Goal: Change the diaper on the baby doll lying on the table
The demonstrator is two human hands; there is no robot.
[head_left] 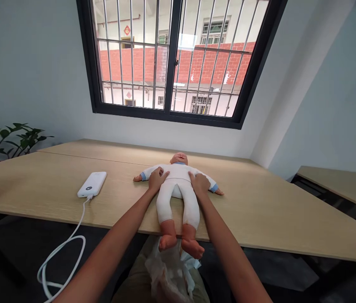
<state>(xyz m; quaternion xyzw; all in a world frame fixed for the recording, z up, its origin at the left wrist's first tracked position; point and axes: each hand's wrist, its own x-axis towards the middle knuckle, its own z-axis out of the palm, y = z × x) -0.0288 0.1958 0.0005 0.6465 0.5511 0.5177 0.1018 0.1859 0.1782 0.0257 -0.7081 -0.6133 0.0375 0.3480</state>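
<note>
A baby doll (pixel 178 171) lies on its back on the table, head toward the window and arms spread out. It wears a white top with blue cuffs, and its legs are white down to bare reddish feet that hang over the table's front edge. My left hand (pixel 158 179) grips the doll's side at the waist, its fingers curled and the thumb on the top. On the opposite side of the waist, my right hand (pixel 199 184) holds the doll the same way, thumb resting on the cloth. Some of my fingertips are hidden.
A white power bank (pixel 92 184) lies left on the wooden table (pixel 259 210), its white cable (pixel 78 225) hanging off the front edge. A crumpled translucent plastic bag (pixel 168 269) rests on my lap. A plant (pixel 7 136) stands far left; a second table (pixel 341 183) is at right.
</note>
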